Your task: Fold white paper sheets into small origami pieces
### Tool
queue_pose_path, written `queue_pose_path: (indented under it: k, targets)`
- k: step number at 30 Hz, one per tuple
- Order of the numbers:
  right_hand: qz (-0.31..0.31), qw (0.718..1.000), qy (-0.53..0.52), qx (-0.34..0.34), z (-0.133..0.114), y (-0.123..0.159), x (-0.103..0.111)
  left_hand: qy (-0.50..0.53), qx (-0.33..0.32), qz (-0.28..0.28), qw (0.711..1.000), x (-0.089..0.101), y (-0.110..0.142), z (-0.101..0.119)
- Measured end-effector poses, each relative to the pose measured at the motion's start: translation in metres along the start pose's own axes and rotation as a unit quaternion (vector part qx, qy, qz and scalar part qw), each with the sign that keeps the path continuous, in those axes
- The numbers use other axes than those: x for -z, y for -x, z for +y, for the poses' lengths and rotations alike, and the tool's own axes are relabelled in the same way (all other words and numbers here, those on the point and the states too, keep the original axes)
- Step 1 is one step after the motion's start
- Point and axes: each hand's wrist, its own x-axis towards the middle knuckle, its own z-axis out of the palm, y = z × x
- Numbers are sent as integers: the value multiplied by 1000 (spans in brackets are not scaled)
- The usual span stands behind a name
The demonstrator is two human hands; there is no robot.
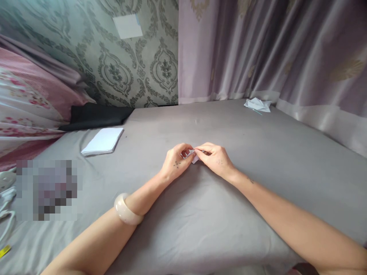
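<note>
Between my two hands is a small piece of white paper (195, 159), mostly covered by the fingers; its folds are too small to make out. My left hand (178, 160) pinches it from the left, thumb and fingertips pressed together. From the right, my right hand (215, 158) pinches the same paper, its fingertips touching those of the left. Both hands are just above or on the grey sheet (195, 236), in the middle of the view. A pale bangle (128, 209) circles my left wrist.
A stack of white paper (103, 141) lies at the left, before a folded black cloth (100, 115). Crumpled white paper (258, 104) sits at the far right by the curtain (258, 46). White cables (8, 214) and a blurred-out patch are at the left edge.
</note>
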Motion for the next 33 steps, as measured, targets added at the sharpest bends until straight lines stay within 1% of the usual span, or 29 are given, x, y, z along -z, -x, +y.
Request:
queue_pose_path:
  k: [8,14,18,20,23,25,27,30,33]
  targets:
    - [-19,1000,-11,-11,-1,3,4,-18,-15,-20,1000,2,3,-3]
    - [-60,997,-38,-34,-2,5,11,-28,-25,-31,999,4,5,-8]
    - [-81,994,-58,-42,0,5,14,-44,-14,-31,998,5,5,-9]
    - [-91,995,-45,-21,2,5,17,-49,-10,-37,998,5,5,-8]
    - [-113,993,13,44,7,2,25,-49,-6,-56,997,8,5,-7]
    - [-130,985,64,94,10,0,30,-52,-3,-75,996,11,5,-7]
    - [-145,974,111,131,11,-2,34,-59,-12,-103,993,14,6,-8]
    - [-158,962,164,150,10,0,36,-84,-53,-137,986,16,7,-13]
    - [-182,949,207,150,7,4,35,-106,-89,-144,980,16,6,-19]
